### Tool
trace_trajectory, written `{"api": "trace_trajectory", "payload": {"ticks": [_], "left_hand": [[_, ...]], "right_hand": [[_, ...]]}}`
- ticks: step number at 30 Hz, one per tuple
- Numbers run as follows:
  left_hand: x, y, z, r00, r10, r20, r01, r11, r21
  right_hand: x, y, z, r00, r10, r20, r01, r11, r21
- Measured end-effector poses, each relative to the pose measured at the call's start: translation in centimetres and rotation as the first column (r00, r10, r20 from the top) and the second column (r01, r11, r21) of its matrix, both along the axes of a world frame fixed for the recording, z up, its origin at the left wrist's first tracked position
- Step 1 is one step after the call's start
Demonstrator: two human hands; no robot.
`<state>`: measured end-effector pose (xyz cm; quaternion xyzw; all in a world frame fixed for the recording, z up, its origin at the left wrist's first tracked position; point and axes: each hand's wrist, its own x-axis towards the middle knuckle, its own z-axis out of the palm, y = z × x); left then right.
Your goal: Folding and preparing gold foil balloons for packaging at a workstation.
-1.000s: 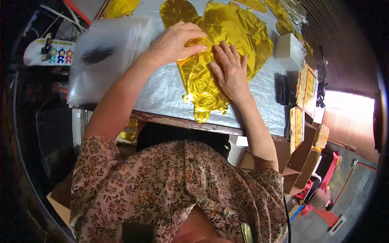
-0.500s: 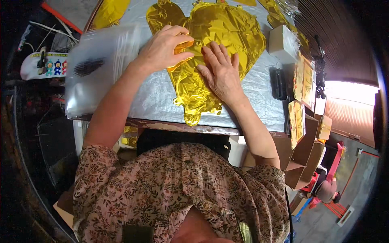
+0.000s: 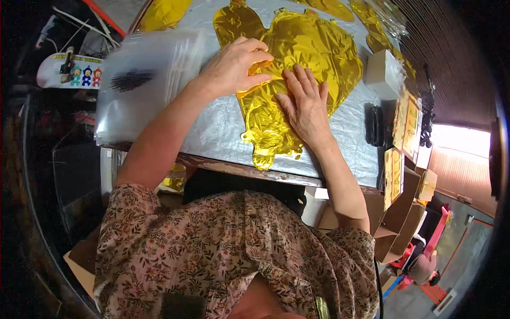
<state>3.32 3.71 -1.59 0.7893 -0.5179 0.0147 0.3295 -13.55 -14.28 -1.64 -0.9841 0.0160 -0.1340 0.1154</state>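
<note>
A shiny gold foil balloon (image 3: pixel 313 42), flat and wrinkled with rounded lobes, lies across the table in front of me. My left hand (image 3: pixel 234 66) rests on its left side, fingers bent and thumb apart, with orange-tinted foil showing in the gap between them. Whether the fingertips pinch a fold there cannot be made out. My right hand (image 3: pixel 308 109) lies palm down on the middle of the balloon, its fingers stretched out. Below my hands, the balloon's crumpled lower end (image 3: pixel 264 159) reaches the table's front edge.
Clear plastic bags (image 3: pixel 143 101) are stacked at the left. More gold foil (image 3: pixel 164 13) lies along the far side. A white box (image 3: pixel 383 74) holding clear plastic and a black object (image 3: pixel 374 125) stand at the right, beside cardboard boxes (image 3: pixel 406 207). Another person (image 3: pixel 422 266) is in the right background.
The whole scene has shifted a little to the right and slightly down in the picture. Both hands keep nearly the same places on the balloon.
</note>
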Motion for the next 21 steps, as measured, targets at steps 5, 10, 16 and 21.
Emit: {"api": "trace_trajectory", "payload": {"ticks": [5,10,16,21], "left_hand": [[0.1,0.0,0.2,1.0,0.004,-0.006,-0.004,1.0,0.0],[0.3,0.0,-0.1,1.0,-0.019,-0.006,0.018,0.999,-0.031],[-0.6,1.9,0.8,0.944,0.321,-0.079,-0.329,0.937,-0.12],[-2.9,4.2,2.7,0.871,0.359,-0.335,-0.388,0.921,-0.022]], "right_hand": [[0.2,-0.2,-0.3,1.0,0.016,0.007,-0.017,1.0,0.008],[0.2,-0.1,-0.3,1.0,0.017,0.02,-0.017,1.0,0.005],[0.2,-0.1,-0.4,1.0,0.006,0.023,-0.006,1.0,-0.008],[0.0,-0.3,-0.8,1.0,-0.003,0.024,0.003,1.0,0.002]]}}
